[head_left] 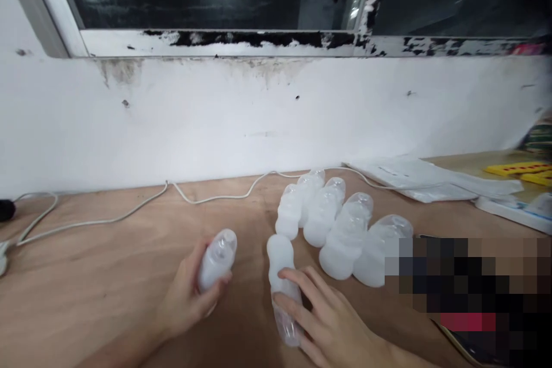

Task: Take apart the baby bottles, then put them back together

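Evidently the step in hand is the handling of two small bottles, one for each hand, on the wooden bench (107, 276). The left hand (190, 290) is curled closed around a translucent white bottle (218, 261), thumb on the near side, its clear domed end pointing up and away. The right hand (336, 316) lies palm down with its fingers partly bent and spread over a second bottle (281, 256), which rests on its side, clear end towards the person. Whether these fingers grip it or only touch it, I cannot tell.

Just beyond, to the right, five similar bottles (340, 247) sit in a close cluster with their clear ends up; the lying one is just beside the nearest of them. Behind the cluster a white cable (215, 200) runs along the wall, near a plastic bag (414, 175).

As I judge it, moving the lying bottle would call for the right fingers to close round its waist without nudging the cluster, while the left hand keeps its bottle steady.
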The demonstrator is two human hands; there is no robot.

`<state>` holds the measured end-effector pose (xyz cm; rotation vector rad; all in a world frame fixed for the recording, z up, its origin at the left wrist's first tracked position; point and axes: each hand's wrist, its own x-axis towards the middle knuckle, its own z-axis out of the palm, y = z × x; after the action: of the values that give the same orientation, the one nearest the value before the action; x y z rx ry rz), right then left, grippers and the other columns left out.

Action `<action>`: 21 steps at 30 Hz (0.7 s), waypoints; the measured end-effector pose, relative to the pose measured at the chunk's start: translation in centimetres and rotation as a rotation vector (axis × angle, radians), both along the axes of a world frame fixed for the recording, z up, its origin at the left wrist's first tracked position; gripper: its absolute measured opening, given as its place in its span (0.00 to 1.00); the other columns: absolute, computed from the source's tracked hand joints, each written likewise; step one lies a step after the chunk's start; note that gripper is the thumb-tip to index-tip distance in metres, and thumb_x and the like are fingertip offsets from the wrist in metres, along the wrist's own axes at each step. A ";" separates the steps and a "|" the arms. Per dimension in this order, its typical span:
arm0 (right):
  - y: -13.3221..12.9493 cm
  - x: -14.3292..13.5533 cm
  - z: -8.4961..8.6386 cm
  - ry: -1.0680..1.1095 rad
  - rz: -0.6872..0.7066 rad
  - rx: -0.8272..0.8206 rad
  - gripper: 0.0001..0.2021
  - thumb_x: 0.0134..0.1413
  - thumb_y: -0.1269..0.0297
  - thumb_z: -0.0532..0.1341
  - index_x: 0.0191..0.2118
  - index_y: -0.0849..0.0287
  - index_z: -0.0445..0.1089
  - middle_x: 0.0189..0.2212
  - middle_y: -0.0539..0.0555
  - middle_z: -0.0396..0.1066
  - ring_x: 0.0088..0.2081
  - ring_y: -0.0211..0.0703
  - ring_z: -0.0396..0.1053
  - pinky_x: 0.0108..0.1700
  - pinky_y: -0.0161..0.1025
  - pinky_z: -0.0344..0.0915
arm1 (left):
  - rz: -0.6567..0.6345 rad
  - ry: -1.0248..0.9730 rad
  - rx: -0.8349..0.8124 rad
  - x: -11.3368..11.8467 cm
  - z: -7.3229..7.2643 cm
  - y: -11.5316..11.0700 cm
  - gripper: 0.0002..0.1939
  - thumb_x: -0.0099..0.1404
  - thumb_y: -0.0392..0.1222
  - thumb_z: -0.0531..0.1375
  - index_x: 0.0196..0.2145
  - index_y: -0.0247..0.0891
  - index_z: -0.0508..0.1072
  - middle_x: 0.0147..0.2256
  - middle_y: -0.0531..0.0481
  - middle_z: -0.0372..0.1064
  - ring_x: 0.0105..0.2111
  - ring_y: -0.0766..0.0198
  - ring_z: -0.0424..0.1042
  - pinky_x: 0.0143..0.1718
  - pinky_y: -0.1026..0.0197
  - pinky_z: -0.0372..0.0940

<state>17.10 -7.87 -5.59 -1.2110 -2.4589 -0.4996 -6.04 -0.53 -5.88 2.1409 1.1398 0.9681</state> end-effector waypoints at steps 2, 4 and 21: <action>0.0 0.1 -1.0 0.144 -0.064 -0.076 0.15 0.44 0.63 0.56 0.42 0.57 0.63 0.47 0.58 0.59 0.43 0.50 0.62 0.37 0.44 0.66 | 0.117 -0.049 -0.030 0.1 -0.6 0.1 0.21 0.55 0.48 0.55 0.45 0.40 0.57 0.36 0.49 0.64 0.35 0.61 0.65 0.34 0.63 0.61; 0.0 0.3 -1.4 0.234 -0.106 -0.140 0.16 0.44 0.58 0.57 0.40 0.60 0.63 0.49 0.60 0.57 0.45 0.50 0.60 0.39 0.46 0.65 | 0.196 -0.122 -0.060 0.4 -0.9 0.1 0.22 0.53 0.49 0.56 0.43 0.38 0.56 0.34 0.50 0.64 0.33 0.62 0.65 0.34 0.62 0.61; -1.3 -1.7 5.5 0.495 0.347 -0.096 0.14 0.47 0.56 0.57 0.40 0.55 0.59 0.23 0.48 0.66 0.21 0.34 0.63 0.22 0.32 0.58 | -0.376 0.458 0.001 -1.8 3.4 -3.3 0.22 0.43 0.43 0.61 0.38 0.41 0.61 0.28 0.53 0.67 0.25 0.62 0.66 0.23 0.65 0.55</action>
<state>15.45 -9.14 -0.09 -0.7907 -2.2028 0.0182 -7.86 -3.85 -2.51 2.5307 0.8717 0.3183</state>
